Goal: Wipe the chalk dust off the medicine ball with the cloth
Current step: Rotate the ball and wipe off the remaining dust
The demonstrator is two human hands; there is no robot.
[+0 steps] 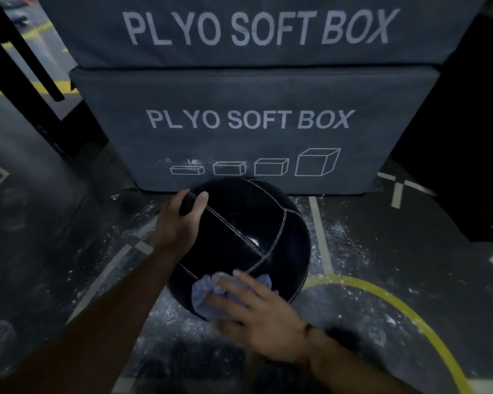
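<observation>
A glossy black medicine ball with white stitched seams rests on the dark gym floor, just in front of the lower foam box. My left hand grips its upper left side, thumb over the top. My right hand lies flat on a crumpled pale blue cloth, pressing it against the near lower face of the ball. The ball's visible top looks shiny and dark, with no white dust that I can make out.
Two stacked grey "PLYO SOFT BOX" foam boxes stand right behind the ball. White chalk dust is scattered on the floor around it. A black frame post is at the far left, a dark block at the right.
</observation>
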